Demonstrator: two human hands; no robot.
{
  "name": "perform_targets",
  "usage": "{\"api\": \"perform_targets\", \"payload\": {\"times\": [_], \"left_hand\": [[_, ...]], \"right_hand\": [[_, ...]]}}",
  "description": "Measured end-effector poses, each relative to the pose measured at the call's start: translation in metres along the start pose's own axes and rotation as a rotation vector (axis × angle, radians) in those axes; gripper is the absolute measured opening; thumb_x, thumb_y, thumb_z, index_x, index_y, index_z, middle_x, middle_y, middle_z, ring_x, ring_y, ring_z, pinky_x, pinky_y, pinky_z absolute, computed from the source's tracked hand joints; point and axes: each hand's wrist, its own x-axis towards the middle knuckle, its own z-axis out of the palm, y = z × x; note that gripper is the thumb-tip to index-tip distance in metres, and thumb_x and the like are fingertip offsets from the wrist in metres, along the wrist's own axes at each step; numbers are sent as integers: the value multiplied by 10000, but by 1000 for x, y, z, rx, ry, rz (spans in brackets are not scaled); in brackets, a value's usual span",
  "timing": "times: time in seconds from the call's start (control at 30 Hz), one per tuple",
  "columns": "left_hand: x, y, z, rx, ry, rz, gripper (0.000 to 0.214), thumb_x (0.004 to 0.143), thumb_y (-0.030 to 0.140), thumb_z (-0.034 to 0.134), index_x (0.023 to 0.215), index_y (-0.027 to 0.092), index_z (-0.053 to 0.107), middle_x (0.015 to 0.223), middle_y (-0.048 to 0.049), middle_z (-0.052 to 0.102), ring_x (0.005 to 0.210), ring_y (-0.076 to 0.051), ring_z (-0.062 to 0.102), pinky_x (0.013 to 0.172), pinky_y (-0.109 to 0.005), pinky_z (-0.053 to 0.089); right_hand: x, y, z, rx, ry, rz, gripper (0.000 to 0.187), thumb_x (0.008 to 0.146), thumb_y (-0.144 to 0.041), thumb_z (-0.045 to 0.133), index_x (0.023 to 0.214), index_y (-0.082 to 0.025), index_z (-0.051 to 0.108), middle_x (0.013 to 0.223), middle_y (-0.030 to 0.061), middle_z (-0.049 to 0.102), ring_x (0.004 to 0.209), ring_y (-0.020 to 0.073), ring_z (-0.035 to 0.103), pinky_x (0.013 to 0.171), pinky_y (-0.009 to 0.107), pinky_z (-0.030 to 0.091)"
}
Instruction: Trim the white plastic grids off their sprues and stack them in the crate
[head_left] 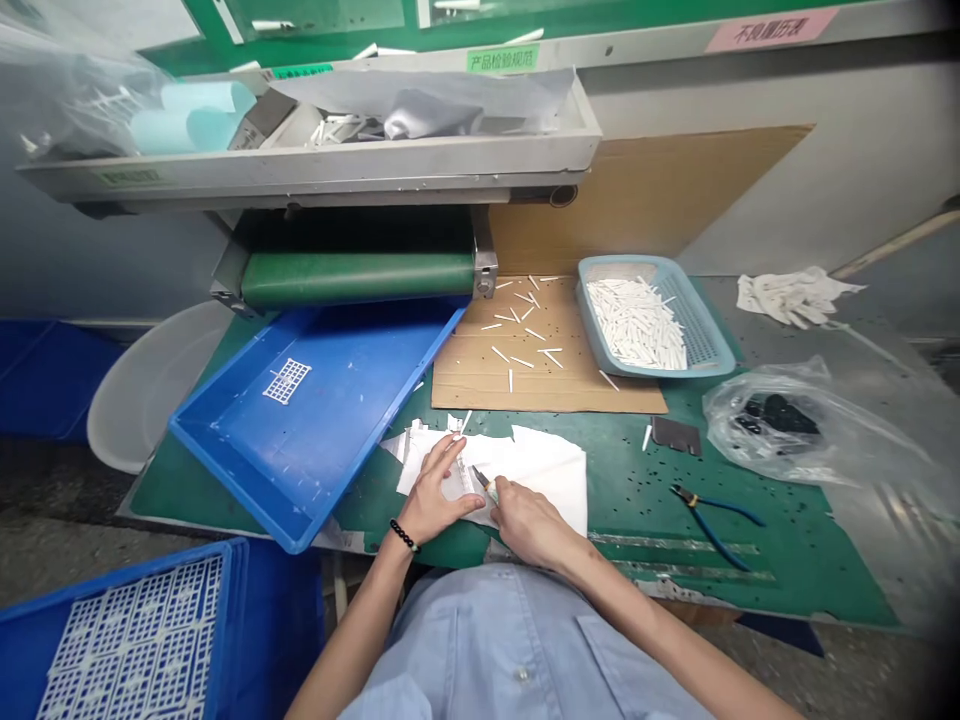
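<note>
The person's two hands work together at the front of a green work mat (622, 510). The left hand (437, 490), with a black beaded bracelet (403, 535) on its wrist, lies on a sheet of white paper (540, 475), its fingers (446, 462) slightly spread and pressing down beside a pale plastic piece (459, 487). The right hand (531, 522) is closed narrowly around a small green-gripped cutting tool (484, 482), whose metal tip sits at that piece (the exact tool is too small to tell).

Nearby lie one blue tray (225, 440), tilted, with a white plastic lattice (286, 381) in it, and one cardboard sheet (540, 370) scattered with about twenty white plastic sticks (517, 335). There is one light-blue mesh basket (592, 320), heaped with many more sticks, plus one pair of blue-handled pliers (712, 525), one black plate (675, 435), one plastic bag (772, 425) of black bits and one bunch of white gloves (795, 297). A green label (502, 58) reads 产品检验规范; a pink one (772, 28) reads 不良履历表.
</note>
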Motion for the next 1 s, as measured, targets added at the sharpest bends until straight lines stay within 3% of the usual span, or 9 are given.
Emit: {"api": "perform_targets", "payload": {"times": [0.23,1.0], "left_hand": [[-1,-12,7,-61,65,29,786,709,387,737,1403,296,380,1513,-99,279,1391,-287,276,992,-392,462],[-1,-19,6,-63,72,70,760,704,326,734,1380,277,389,1501,-115,289,1367,-283,328,979,-392,493]], "right_hand": [[3,-7,-4,-37,-29,26,256,857,-157,438,1101,-105,496,1015,162,641,932,258,623,711,302,388],[17,-25,-9,-85,-110,89,273,831,-117,433,1097,-105,489,1038,166,624,932,272,619,718,313,399]]}}
